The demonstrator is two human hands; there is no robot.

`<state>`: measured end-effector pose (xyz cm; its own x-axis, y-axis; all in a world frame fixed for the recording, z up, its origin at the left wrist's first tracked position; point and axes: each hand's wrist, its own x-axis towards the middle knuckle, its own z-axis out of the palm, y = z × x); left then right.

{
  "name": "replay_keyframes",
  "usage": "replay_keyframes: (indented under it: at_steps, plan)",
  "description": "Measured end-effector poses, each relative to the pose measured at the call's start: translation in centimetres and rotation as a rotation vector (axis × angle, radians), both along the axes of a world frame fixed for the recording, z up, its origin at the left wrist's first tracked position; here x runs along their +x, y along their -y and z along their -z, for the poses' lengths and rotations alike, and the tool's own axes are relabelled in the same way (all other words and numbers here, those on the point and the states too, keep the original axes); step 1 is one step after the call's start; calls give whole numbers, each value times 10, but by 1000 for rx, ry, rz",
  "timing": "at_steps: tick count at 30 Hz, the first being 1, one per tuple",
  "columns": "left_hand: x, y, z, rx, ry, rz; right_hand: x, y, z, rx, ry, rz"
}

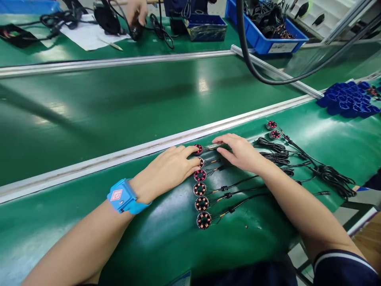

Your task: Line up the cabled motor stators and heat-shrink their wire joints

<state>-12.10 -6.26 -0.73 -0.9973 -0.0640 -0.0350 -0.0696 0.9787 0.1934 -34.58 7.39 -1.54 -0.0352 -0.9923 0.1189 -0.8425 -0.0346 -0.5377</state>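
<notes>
Several round motor stators with copper windings, such as the nearest stator, stand in a column on the green bench, with thin wires running right to black cables. My left hand, wearing a blue wrist strap, reaches over the far end of the column. Its outstretched fingertips touch the farthest stator and the second one. To the right, my right hand hovers over or rests on the wires, thumb and fingers apart; contact is unclear. Beyond its forearm lie coiled black cables.
Two more stators lie at the right, near a cable bundle. Blue cup-shaped parts cluster at far right. A metal rail borders the bench. Across it, a person's hand works near a blue bin. A black hose hangs overhead.
</notes>
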Motion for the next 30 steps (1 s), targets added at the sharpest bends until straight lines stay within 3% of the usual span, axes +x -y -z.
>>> replay_keyframes:
  at_steps: [5,13,20,25,30]
  plan:
    - [1,3,0,8,-17,10,0,18,7,98,162,-95]
    - [4,5,0,-17,-17,-12,-10,18,8,110,382,62]
    - [6,4,-2,-26,21,-10,8,22,13,32,276,-142]
    - [4,3,-2,6,4,5,3,18,10,81,340,-71]
    - [3,0,-5,-1,5,7,0,15,15,140,550,-6]
